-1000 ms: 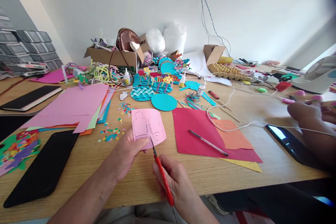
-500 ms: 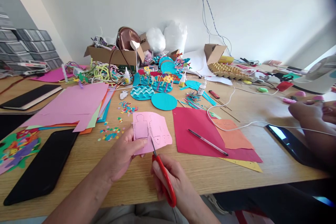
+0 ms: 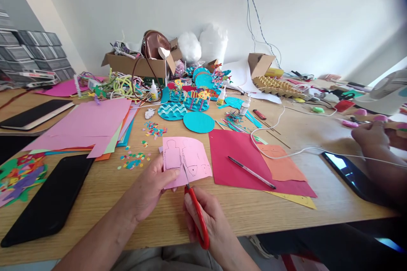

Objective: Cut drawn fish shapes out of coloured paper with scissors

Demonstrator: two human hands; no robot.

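- Our left hand pinches the lower left edge of a small pink paper sheet with pencilled outlines. The thumb lies on top, and the sheet is held tilted just above the pale wooden worktop.
- Our right hand is closed around the red-handled scissors. The thin blades reach into the sheet's lower edge, between the two drawn figures.
- Just right of it lies a large red paper sheet with a slim dark pen on top.
- A flat black tablet lies on the left, well apart.
- A co-worker's hand is at the far right, near a dark phone.
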